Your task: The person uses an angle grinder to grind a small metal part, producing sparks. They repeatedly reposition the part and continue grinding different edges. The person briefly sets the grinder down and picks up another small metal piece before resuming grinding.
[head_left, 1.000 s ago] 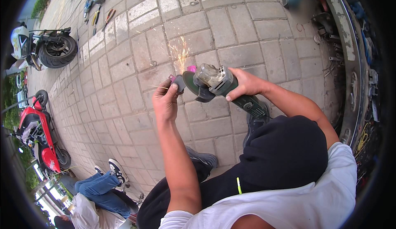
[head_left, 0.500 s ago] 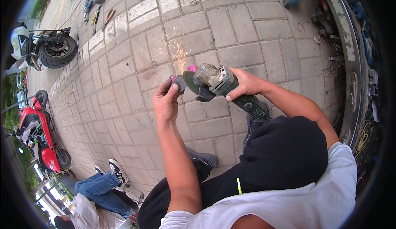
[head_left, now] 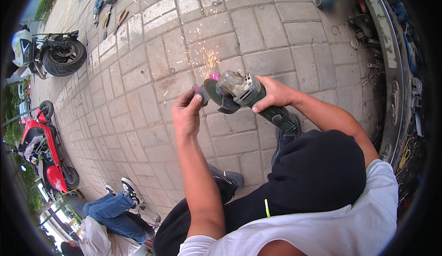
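Note:
My right hand [head_left: 275,94] is closed around the dark green body of an angle grinder [head_left: 248,92]. Its thin disc [head_left: 211,91] faces left, and a dark guard covers part of the disc's near side. My left hand [head_left: 188,113] pinches a small grey metal plate [head_left: 204,96] with magenta on its far edge, held against the left side of the disc. A magenta bit [head_left: 215,76] shows just beyond the disc; whether it belongs to the same piece, I cannot tell. Orange sparks [head_left: 208,58] fly away from the contact, over the paving.
Far left on the paving lie a cordless drill [head_left: 105,1] and pliers [head_left: 121,20]. A motorcycle wheel [head_left: 64,57] and a red scooter [head_left: 43,150] stand at left. A seated person in jeans [head_left: 113,210] is at lower left. Along the right runs a metal-edged bench [head_left: 391,67] with scattered parts.
My left hand and the metal plate have shifted slightly to the right along the disc. The sparks are more scattered and lean further right. The grinder has stayed in place.

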A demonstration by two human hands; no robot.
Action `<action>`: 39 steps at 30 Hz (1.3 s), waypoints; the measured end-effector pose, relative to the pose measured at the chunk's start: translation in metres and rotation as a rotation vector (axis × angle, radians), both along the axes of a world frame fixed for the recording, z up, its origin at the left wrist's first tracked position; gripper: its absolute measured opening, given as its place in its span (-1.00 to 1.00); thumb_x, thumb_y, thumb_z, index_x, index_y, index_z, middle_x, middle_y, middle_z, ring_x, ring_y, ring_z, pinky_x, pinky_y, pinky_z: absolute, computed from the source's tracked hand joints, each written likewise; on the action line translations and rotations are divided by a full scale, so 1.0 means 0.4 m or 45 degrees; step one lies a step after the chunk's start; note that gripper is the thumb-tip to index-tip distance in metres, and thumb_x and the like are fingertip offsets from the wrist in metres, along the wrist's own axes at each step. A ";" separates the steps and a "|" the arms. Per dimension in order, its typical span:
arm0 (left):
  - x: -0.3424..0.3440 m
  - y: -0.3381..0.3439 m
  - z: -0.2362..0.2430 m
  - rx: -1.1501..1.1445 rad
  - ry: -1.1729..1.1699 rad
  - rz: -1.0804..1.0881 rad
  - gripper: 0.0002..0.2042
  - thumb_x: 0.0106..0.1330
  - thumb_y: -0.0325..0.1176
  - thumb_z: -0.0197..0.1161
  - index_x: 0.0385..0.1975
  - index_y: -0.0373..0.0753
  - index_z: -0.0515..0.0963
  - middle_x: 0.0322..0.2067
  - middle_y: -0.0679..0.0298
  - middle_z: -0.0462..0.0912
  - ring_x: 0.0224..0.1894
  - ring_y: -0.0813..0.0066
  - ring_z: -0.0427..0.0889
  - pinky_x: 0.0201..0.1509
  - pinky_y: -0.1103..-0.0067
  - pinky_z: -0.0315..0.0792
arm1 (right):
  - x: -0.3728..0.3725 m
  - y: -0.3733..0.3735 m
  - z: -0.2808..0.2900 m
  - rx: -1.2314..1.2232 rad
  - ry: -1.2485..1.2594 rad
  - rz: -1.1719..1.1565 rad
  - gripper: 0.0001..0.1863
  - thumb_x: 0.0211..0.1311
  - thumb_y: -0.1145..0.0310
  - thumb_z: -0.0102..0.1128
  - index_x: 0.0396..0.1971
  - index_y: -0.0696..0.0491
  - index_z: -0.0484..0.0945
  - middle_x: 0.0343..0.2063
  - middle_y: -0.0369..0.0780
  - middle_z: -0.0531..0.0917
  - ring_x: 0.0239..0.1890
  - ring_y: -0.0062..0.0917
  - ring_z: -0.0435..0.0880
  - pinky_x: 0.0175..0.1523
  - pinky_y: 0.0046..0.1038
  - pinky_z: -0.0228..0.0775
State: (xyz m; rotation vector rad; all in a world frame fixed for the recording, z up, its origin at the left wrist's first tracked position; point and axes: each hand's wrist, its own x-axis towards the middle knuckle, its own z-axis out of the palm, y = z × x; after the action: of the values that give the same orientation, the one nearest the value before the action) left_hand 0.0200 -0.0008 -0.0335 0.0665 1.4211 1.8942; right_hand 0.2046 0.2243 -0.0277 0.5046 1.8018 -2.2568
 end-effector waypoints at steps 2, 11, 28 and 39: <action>0.003 0.002 0.000 -0.001 -0.006 0.005 -0.68 0.23 -0.53 0.35 -0.03 -0.45 0.55 -0.14 0.06 0.67 -0.18 0.33 0.67 -0.14 0.46 0.60 | -0.001 0.001 -0.001 -0.014 0.002 -0.006 -0.21 -0.27 0.31 0.52 0.07 0.25 0.41 -0.10 -0.16 0.62 -0.09 -0.50 0.55 0.10 -0.46 0.37; -0.012 0.002 0.002 0.017 -0.020 0.051 -0.67 0.22 -0.54 0.35 -0.03 -0.48 0.53 -0.15 0.03 0.66 -0.20 0.34 0.67 -0.15 0.47 0.61 | 0.005 0.000 -0.004 0.017 0.000 -0.001 -0.19 -0.28 0.29 0.53 0.08 0.25 0.40 -0.10 -0.15 0.61 -0.08 -0.49 0.55 0.10 -0.45 0.38; -0.007 -0.001 -0.002 0.019 0.022 0.011 -0.68 0.24 -0.52 0.33 -0.02 -0.45 0.54 -0.15 0.07 0.67 -0.22 0.35 0.67 -0.17 0.47 0.58 | 0.001 0.003 -0.005 0.001 0.000 0.009 -0.19 -0.29 0.30 0.53 0.08 0.23 0.41 -0.10 -0.18 0.61 -0.06 -0.51 0.54 0.11 -0.46 0.36; -0.004 0.002 0.007 0.018 -0.029 0.037 -0.61 0.19 -0.57 0.36 0.01 -0.56 0.48 -0.14 -0.01 0.65 -0.20 0.32 0.68 -0.14 0.48 0.61 | -0.001 0.001 -0.007 -0.043 0.002 0.006 -0.20 -0.28 0.30 0.53 0.08 0.23 0.41 -0.12 -0.18 0.61 -0.10 -0.51 0.55 0.07 -0.46 0.39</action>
State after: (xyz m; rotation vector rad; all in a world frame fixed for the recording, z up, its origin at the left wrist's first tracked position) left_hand 0.0186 -0.0001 -0.0308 0.0312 1.4009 1.9232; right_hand 0.2044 0.2246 -0.0306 0.4924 1.7606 -2.2812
